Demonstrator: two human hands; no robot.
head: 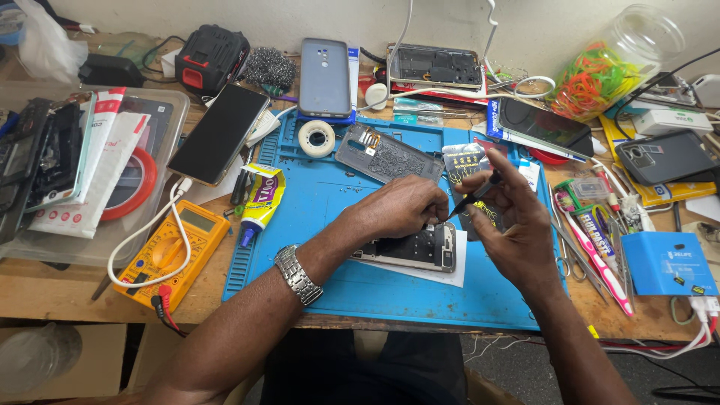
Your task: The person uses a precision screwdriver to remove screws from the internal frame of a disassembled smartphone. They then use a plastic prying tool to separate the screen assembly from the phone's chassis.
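Tweezers (474, 197) sit pinched in my right hand (517, 232), tip angled down to the opened phone (416, 249) on the blue mat (315, 225); my left hand (401, 210) closes on its top edge, steadying it.
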